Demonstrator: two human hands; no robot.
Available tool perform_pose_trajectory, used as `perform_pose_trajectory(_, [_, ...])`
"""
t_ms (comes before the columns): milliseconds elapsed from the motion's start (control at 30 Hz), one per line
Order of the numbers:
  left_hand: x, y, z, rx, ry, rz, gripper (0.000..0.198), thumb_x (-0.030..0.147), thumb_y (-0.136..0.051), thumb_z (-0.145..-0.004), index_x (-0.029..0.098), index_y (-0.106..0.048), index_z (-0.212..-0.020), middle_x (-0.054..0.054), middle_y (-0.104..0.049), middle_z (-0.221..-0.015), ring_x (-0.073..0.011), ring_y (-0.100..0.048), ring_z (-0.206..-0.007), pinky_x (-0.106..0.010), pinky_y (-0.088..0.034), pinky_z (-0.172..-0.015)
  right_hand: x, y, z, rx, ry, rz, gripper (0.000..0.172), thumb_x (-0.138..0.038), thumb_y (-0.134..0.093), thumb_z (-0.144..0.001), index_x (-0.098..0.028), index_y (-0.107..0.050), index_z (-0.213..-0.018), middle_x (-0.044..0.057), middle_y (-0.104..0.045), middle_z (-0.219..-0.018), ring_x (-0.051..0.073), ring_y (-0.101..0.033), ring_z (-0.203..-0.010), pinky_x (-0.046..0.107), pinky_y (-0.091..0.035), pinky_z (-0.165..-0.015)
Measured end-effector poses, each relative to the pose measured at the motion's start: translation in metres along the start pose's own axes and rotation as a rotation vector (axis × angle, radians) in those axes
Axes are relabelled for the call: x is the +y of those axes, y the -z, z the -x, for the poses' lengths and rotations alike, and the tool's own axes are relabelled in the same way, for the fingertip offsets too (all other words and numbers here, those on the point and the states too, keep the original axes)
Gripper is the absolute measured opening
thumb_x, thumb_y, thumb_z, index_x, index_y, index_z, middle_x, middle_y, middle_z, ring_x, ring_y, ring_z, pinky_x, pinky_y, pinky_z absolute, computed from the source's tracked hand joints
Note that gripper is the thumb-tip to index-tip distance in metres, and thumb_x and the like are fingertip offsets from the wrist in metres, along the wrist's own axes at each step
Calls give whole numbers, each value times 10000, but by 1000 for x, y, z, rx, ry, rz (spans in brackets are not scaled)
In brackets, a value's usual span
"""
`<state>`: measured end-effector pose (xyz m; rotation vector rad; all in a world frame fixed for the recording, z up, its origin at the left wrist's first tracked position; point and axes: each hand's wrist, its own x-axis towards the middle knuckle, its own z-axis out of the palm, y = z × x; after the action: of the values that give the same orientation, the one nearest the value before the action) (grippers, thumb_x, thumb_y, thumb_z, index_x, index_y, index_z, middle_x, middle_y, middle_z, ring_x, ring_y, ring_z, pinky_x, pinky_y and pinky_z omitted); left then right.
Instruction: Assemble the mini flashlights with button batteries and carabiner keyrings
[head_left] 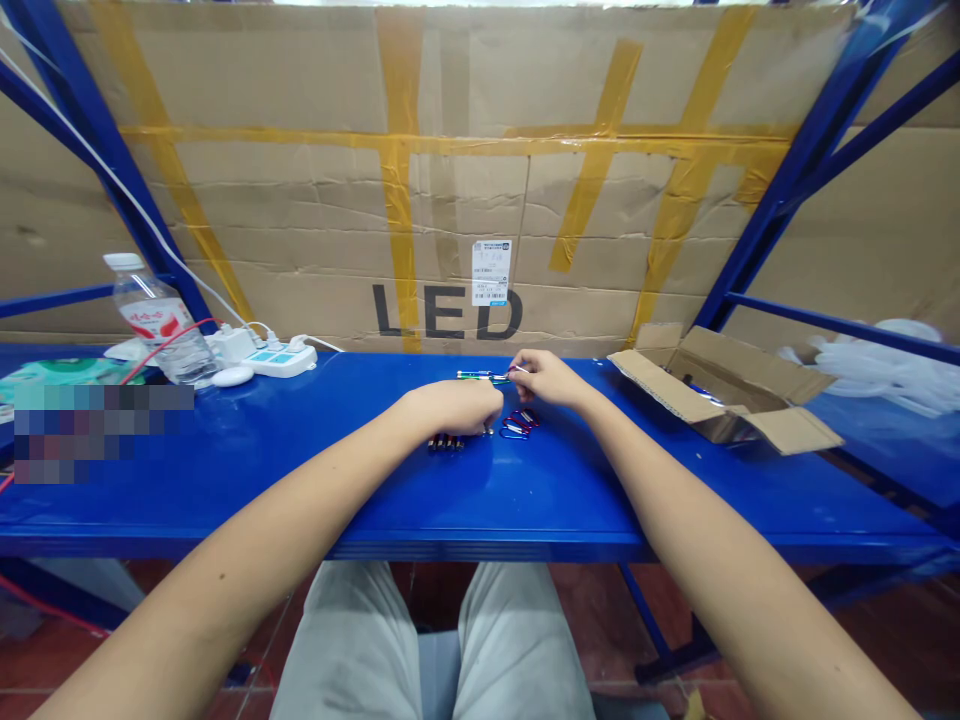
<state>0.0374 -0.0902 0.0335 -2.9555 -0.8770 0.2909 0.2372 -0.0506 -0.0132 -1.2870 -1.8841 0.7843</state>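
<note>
My right hand is closed in a pinch on a small reddish-purple piece with a silvery bar, which looks like a carabiner. Just left of its fingertips lie slim blue and green metal tubes. My left hand reaches down with curled fingers to the table, by a small shiny bit; whatever is in its grip is hidden. Below that hand, several short dark tubes with brassy ends lie side by side, partly covered. Blue and red carabiners rest on the table between and below my hands.
An open cardboard box stands on the blue table at right. Toward the left are a plastic bottle, a white power strip with cables, and a green package. A large taped carton walls off the back.
</note>
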Motion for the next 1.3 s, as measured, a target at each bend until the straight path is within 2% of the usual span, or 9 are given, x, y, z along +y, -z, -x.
perform_pose_trajectory(333, [0, 2, 2, -13, 19, 34, 144, 112, -588, -736, 164, -720, -763, -54, -672, -704, -160, -572, -622, -253, -393, -575, 1, 1, -1, -4, 1, -23, 97, -205, -600, -847, -193, -511, -810, -27, -584, -530, 126, -573, -480, 223, -463, -477])
perform_pose_trajectory(700, [-3, 3, 2, -52, 50, 53, 107, 129, -600, -746, 156, -703, -757, -54, -665, -697, -159, -570, -610, -261, -407, -605, 3, 2, -1, -5, 8, -25, 87, -185, -595, -850, -189, -515, -817, -27, -586, -534, 130, -579, -479, 230, -469, -475])
perform_pose_trajectory(767, [-9, 4, 1, 19, 28, 52, 130, 138, -574, -776, 156, -701, -796, -59, -676, -752, -161, -585, -661, -260, -412, -635, 1, 2, -1, 0, 9, -34, 82, -174, -584, -855, -185, -515, -812, -24, -586, -536, 130, -580, -482, 230, -467, -473])
perform_pose_trajectory(900, [-33, 3, -2, 323, -3, 77, 201, 174, -511, -853, 151, -665, -981, -84, -685, -948, -183, -601, -855, -278, -426, -747, -4, 2, -1, 18, -4, -75, 82, -161, -577, -861, -176, -525, -799, -10, -595, -569, 134, -598, -520, 230, -475, -481])
perform_pose_trajectory(967, [-49, 1, 0, 414, 53, 117, 207, 219, -507, -883, 138, -656, -1001, -97, -682, -975, -193, -595, -911, -296, -431, -801, -7, 2, 0, 23, -8, -76, 81, -164, -584, -860, -171, -537, -795, -4, -598, -579, 131, -595, -526, 230, -476, -484])
perform_pose_trajectory(1033, [-64, -2, 5, 446, 144, 142, 202, 260, -544, -869, 132, -678, -950, -107, -682, -978, -204, -590, -940, -306, -431, -834, -8, 1, 0, 24, -10, -63, 74, -164, -592, -857, -166, -548, -797, 2, -603, -589, 126, -585, -519, 229, -471, -480])
perform_pose_trajectory(1167, [-85, -9, 21, 325, 417, 342, 203, 302, -626, -800, 147, -715, -896, -76, -708, -876, -173, -613, -815, -268, -450, -749, -7, 0, 0, 8, -23, -59, 78, -173, -610, -848, -166, -549, -799, 6, -610, -601, 122, -590, -528, 220, -474, -476])
perform_pose_trajectory(1233, [-89, -13, 26, 214, 521, 455, 200, 319, -659, -759, 154, -712, -858, -53, -708, -815, -151, -604, -724, -245, -449, -673, -5, 0, 0, 0, -23, -64, 81, -181, -617, -843, -167, -548, -802, 3, -608, -591, 123, -593, -529, 222, -480, -481])
perform_pose_trajectory(1300, [-90, -16, 29, 76, 565, 513, 191, 331, -686, -719, 152, -696, -787, -35, -685, -717, -135, -576, -643, -232, -433, -609, -4, 0, 0, -7, -16, -64, 87, -193, -621, -840, -166, -548, -802, 0, -606, -582, 122, -592, -526, 224, -485, -488])
